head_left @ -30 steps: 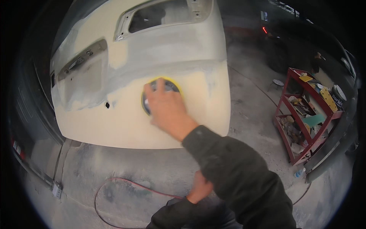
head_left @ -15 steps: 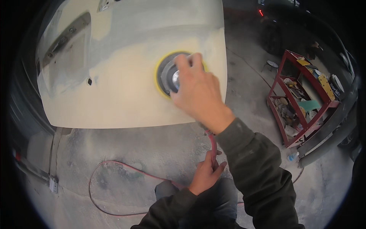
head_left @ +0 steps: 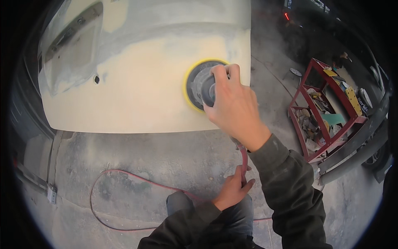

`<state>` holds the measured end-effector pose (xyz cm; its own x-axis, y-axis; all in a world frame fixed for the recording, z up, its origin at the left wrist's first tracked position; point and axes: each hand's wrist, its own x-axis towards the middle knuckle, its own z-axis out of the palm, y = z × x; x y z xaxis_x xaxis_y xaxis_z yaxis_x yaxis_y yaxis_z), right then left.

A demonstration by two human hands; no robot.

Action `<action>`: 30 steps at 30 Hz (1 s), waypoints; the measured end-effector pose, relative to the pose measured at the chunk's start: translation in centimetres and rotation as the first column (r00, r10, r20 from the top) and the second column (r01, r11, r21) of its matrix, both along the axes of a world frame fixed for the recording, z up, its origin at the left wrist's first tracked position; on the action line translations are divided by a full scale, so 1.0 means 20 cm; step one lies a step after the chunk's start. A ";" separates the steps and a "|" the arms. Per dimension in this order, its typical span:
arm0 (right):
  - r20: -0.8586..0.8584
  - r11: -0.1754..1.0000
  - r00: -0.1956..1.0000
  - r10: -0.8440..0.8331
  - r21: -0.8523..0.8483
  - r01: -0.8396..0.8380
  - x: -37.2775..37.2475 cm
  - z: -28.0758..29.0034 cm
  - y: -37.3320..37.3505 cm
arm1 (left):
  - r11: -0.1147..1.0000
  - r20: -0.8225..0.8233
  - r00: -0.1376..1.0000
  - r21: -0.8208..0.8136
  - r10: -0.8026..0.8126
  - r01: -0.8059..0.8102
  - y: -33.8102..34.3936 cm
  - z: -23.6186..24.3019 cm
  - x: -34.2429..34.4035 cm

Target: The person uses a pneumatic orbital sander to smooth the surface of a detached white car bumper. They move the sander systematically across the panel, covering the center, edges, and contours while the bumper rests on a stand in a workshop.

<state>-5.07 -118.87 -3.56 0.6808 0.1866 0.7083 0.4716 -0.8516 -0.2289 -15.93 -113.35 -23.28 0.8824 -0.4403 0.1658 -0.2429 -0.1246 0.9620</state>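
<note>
My right hand [head_left: 235,106] is wrapped over the body of a round orbital sander [head_left: 197,85] with a dark head and a yellow-edged pad. The pad lies against a cream and grey vehicle panel [head_left: 137,95], close to its right edge. From the back of the sander a red air hose [head_left: 244,159] runs down toward me. My left hand [head_left: 233,191] is closed around that hose, below the panel and above my knees. The sander's handle is mostly hidden beneath my right hand.
A red metal cart [head_left: 319,112] full of sanding discs and tools stands on the right, beside dark curved vehicle parts [head_left: 356,149]. Hose loops across the dusty concrete floor [head_left: 137,149]. A small round stool [head_left: 295,72] and a dark vehicle [head_left: 296,37] are farther back.
The sander and my right hand have moved right along the panel, toward its right edge. My left hand has shifted slightly right with the hose, still gripping it.
</note>
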 end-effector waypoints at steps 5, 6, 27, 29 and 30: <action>-0.069 0.999 0.997 0.024 -0.022 -0.026 -0.12 -0.23 -0.01 | 0.990 0.036 0.999 0.143 0.003 -0.008 -0.07 -0.29 -0.12; -0.054 0.998 0.997 0.056 -0.019 -0.057 -0.16 -0.36 0.00 | 0.991 0.049 0.999 0.136 -0.005 -0.001 -0.07 -0.49 -0.14; -0.142 0.992 0.990 0.027 0.129 -0.009 -0.26 -0.54 -0.18 | 0.961 -0.179 0.984 0.266 -0.021 0.069 -0.08 -0.52 -0.25; -0.033 0.984 0.999 0.015 0.178 -0.009 -0.19 -0.44 -0.16 | 0.964 -0.129 0.991 0.267 0.044 -0.008 -0.03 -0.37 -0.18; -0.007 0.978 1.000 -0.010 0.208 0.012 -0.13 -0.35 -0.17 | 0.965 -0.106 0.992 0.259 0.070 -0.041 -0.02 -0.29 -0.13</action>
<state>-7.58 -122.26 -10.65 0.6865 0.0278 0.7266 0.4604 -0.7900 -0.4049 -18.48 -113.68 -29.11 0.9132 -0.4046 -0.0490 -0.1195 -0.3808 0.9169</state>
